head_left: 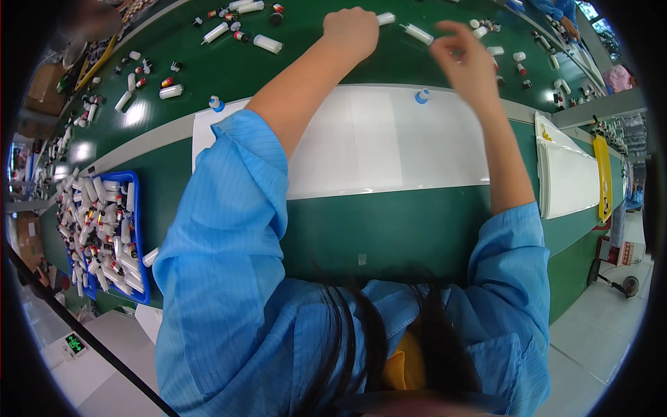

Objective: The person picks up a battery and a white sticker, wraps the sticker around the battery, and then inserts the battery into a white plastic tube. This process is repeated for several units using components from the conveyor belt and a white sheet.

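Note:
On the far green surface, my left hand [351,35] is closed in a fist, knuckles up. A white translucent tube [385,19] shows right against its thumb side; whether the fingers grip it is hidden. My right hand [469,62], smeared by motion, hangs over the same surface with thumb and forefinger apart. Something small and red shows through that gap, too blurred to name. Just left of the right hand lies a white syringe-like tube with a thin tip [418,34]. Two small blue-and-white bottles, one on the left [216,103] and one on the right [422,96], stand along the white sheet's far edge.
The white sheet [347,160] covers the table before me. A blue basket [141,236] heaped with tubes and small parts stands at left. More tubes and caps lie scattered across the green surface [208,62]. White panels [566,170] and a yellow strip [602,178] are at right.

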Motion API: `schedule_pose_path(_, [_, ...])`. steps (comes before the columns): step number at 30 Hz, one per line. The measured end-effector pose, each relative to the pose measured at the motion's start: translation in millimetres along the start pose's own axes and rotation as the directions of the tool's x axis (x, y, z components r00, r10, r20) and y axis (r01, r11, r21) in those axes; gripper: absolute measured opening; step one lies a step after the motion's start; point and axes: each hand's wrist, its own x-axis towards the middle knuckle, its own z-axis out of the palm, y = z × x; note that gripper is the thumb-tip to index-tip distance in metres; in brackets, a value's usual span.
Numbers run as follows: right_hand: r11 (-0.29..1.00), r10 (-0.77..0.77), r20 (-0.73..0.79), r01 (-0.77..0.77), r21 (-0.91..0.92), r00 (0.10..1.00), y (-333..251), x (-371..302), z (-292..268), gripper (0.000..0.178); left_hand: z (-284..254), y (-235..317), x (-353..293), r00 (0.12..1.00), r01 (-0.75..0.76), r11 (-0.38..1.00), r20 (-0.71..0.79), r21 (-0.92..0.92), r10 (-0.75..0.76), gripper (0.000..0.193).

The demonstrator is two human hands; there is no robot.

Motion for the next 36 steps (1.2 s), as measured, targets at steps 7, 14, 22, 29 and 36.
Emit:
schedule_pose_path(7, [0.980, -0.190, 0.362, 0.199, 0.013, 0.913, -55.1, -54.2, 33.7, 0.025, -40.8, -34.1, -16.4, 0.962, -0.252, 0.966, -0.093, 0.063, 0.257, 0.018])
schedule_pose_path(14, [0.991, -0.130, 0.501, 0.098, 0.089, 0.856, -60.0, -28.0, 31.1, 0.023, 1.7, -60.9, -54.0, 0.806, -0.424, 0.786, -0.209, 0.449, 0.554, 0.028])
schedule_pose_path(22, [0.896, -0.298, 0.465, 0.412, -0.165, 0.834, -66.1, -44.5, 37.8, 0.025, -9.2, -53.1, -61.0, 0.956, -0.290, 0.955, 0.032, -0.068, 0.293, 0.022])
schedule_pose_path(29, [0.993, 0.023, 0.721, 0.069, -0.097, 0.692, -73.2, -9.1, 31.6, 0.020, -24.4, -56.5, -61.9, 0.956, -0.278, 0.959, 0.083, -0.053, 0.282, 0.025])
schedule_pose_path(36, [0.942, -0.318, 0.398, 0.333, 0.033, 0.860, -74.5, -48.3, 20.8, 0.017, -30.0, -62.7, -66.7, 0.902, 0.389, 0.070, 0.396, -0.918, 0.171, 0.027])
